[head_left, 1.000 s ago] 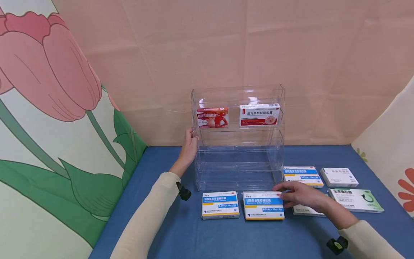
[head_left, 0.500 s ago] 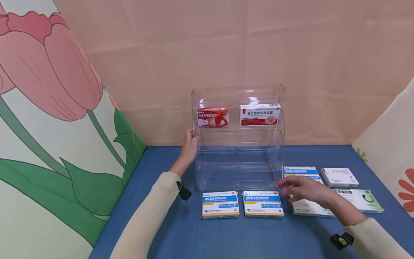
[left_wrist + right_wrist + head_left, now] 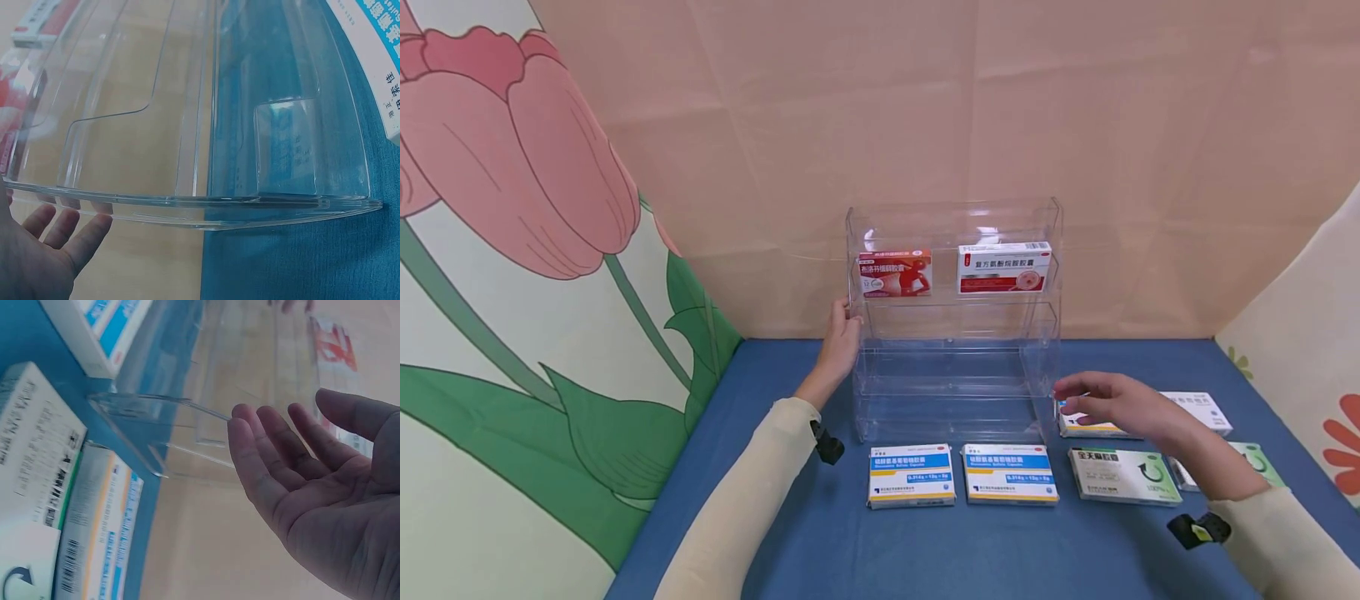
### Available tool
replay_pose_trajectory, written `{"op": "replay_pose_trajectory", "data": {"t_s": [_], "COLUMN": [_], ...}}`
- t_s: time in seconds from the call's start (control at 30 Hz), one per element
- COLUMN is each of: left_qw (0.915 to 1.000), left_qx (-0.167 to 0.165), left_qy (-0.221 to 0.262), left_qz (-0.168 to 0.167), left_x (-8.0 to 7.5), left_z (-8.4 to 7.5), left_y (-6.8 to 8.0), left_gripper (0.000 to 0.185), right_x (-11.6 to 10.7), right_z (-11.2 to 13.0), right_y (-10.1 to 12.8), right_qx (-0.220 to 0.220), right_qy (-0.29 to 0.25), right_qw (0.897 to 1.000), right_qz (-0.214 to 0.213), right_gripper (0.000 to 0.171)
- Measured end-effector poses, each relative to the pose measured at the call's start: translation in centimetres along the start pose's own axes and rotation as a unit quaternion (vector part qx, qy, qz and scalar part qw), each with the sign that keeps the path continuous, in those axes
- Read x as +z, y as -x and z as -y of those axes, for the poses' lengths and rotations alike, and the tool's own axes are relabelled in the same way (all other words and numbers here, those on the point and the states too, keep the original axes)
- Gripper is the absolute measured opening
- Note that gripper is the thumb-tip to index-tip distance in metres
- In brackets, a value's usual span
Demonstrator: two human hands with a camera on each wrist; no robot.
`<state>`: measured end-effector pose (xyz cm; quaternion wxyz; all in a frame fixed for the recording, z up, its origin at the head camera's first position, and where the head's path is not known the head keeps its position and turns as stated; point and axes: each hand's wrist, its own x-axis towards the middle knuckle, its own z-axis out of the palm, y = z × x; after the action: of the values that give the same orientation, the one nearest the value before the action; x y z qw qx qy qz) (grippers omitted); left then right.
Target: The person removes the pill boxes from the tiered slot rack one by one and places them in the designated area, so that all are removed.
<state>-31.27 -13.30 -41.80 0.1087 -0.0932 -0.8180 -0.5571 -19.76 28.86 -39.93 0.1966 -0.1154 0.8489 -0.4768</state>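
A clear acrylic display rack [image 3: 951, 367] with stepped tiers stands on the blue cloth. My left hand [image 3: 838, 346] holds its left side wall, thumb in front and fingers along the outside; in the left wrist view the fingers [image 3: 87, 244] lie against the panel. A red medicine box [image 3: 895, 273] and a white-and-red medicine box [image 3: 1003, 267] stand on the upper tier. My right hand [image 3: 1123, 408] hovers with loosely bent fingers beside the rack's right side, over a partly hidden blue-and-white medicine box [image 3: 1086, 427]. In the right wrist view nothing is in its palm [image 3: 337, 506].
Two blue-and-white medicine boxes [image 3: 912, 475] [image 3: 1011, 474] lie before the rack. Right of them is a green-and-white box [image 3: 1126, 477]. A similar green box [image 3: 1255, 458] and a white box [image 3: 1198, 408] are partly behind the right forearm. A pinkish backdrop [image 3: 970, 125] stands behind.
My right hand has let go of the blue-and-white medicine box in front of the rack and moved up and right. The left hand stays on the rack.
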Motion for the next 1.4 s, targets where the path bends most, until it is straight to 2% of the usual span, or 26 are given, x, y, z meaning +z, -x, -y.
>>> {"op": "replay_pose_trajectory", "data": {"t_s": [0.2,0.4,0.63,0.97,1.4], "left_qw": [1.0000,1.0000,1.0000,0.9999,0.9999], "left_qx": [-0.004,-0.004,-0.005,-0.012,-0.013], "left_qy": [-0.002,-0.001,-0.001,-0.003,-0.008], "left_qz": [-0.003,-0.001,0.002,-0.002,-0.005], "left_x": [0.0,0.0,0.0,0.1,0.1], "left_z": [0.1,0.1,0.1,0.1,0.1], "left_y": [0.0,-0.1,0.0,0.1,0.1], "left_gripper": [0.045,0.046,0.045,0.044,0.046], "right_x": [-1.1,-1.8,-2.5,-3.2,-3.9], "right_z": [1.1,2.1,3.1,4.0,5.5], "right_y": [-0.3,-0.6,-1.5,-2.6,-3.2], "right_qx": [-0.016,-0.018,-0.046,-0.048,-0.068], "right_qy": [0.029,0.022,0.021,0.019,0.010], "right_qw": [0.999,0.998,0.995,0.988,0.985], "right_qz": [-0.026,-0.051,-0.088,-0.144,-0.157], "right_gripper": [0.056,0.058,0.056,0.056,0.057]}}
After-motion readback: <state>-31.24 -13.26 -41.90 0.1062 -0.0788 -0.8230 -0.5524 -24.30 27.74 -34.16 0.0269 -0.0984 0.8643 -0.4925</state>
